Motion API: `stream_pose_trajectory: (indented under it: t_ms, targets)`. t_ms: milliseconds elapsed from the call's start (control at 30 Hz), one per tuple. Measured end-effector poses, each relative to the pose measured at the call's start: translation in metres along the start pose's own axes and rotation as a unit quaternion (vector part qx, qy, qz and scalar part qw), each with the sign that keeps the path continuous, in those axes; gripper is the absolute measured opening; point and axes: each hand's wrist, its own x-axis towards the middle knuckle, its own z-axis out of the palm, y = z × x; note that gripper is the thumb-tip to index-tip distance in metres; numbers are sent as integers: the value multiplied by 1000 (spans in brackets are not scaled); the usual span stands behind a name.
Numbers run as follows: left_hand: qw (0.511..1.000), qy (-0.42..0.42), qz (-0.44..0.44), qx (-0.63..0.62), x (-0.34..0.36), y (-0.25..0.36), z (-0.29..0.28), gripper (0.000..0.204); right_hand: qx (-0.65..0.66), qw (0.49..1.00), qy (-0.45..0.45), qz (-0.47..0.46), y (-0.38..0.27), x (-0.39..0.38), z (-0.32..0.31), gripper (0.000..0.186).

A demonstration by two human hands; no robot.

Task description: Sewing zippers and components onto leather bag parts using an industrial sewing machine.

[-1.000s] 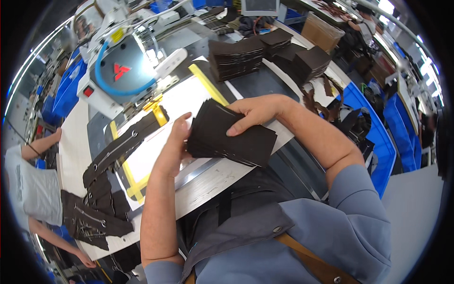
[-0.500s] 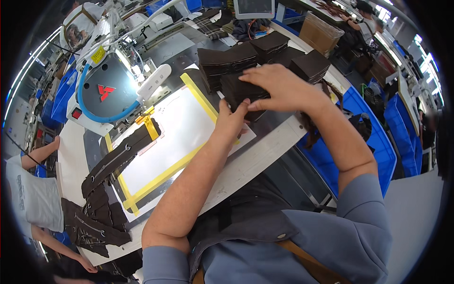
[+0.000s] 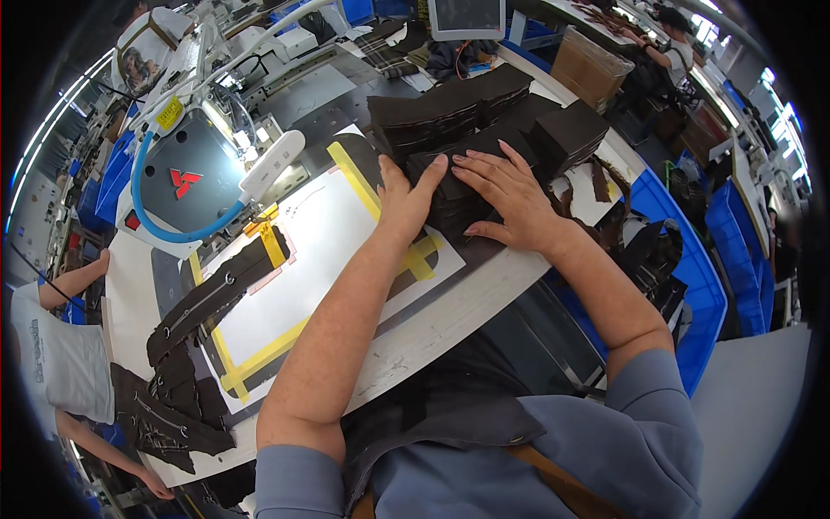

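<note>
Stacks of dark brown fabric pieces (image 3: 432, 108) sit on the far side of the worktable. My right hand (image 3: 512, 197) lies spread over the top and near side of the closest stack (image 3: 460, 206), its thumb low and apart from the fingers. At that stack's left corner is my left hand (image 3: 406, 199), thumb and fingers spread apart, the thumb touching the fabric. A white sheet edged with yellow tape (image 3: 324, 233) lies left of the stacks. Across its far left side runs a dark fabric strip with a zipper (image 3: 212, 298), reaching to the sewing machine head.
The sewing machine (image 3: 194, 164) with a blue hose and lit lamp stands at left. More zippered dark pieces (image 3: 164, 411) hang over the table's left end. Blue bins (image 3: 692, 285) with scraps are at right. A cardboard box (image 3: 588, 65) stands behind. A co-worker's arm (image 3: 112, 445) shows at left.
My right hand has come down and flattened onto the near stack. My left hand has shifted slightly left and away from me, its thumb now apart from the fingers.
</note>
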Motion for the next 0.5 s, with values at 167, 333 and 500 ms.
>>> stream_pose_trajectory:
  t_ms: [167,333,500]
  targets:
    - [999,-45,-13,24,3,2,8,124,14,1000,23,-10,18,-1,4,82]
    - [996,12,56,62,14,-1,22,117,1,999,37,-3,29,0,10,81]
    - [996,11,85,36,9,-4,18,114,-10,999,39,8,26,-2,4,77]
